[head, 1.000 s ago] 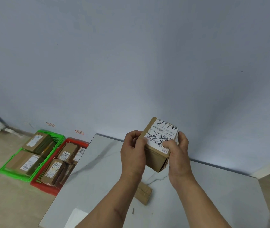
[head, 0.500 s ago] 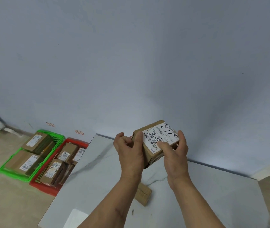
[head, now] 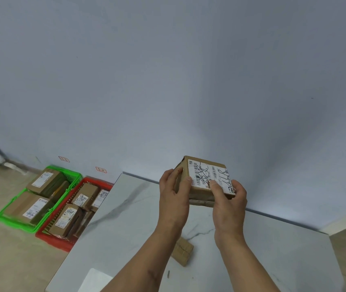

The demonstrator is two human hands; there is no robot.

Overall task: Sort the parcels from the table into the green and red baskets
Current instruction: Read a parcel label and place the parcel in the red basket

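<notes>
Basically, left hand and right hand clasp the brown cardboard parcel by its sides, fingers curled, white label up, likely read to pick a basket.

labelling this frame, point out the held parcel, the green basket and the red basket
held parcel (head: 208, 175), head view, on its white shipping label
green basket (head: 75, 177), head view, on its far right rim
red basket (head: 52, 241), head view, on its near wall
</notes>
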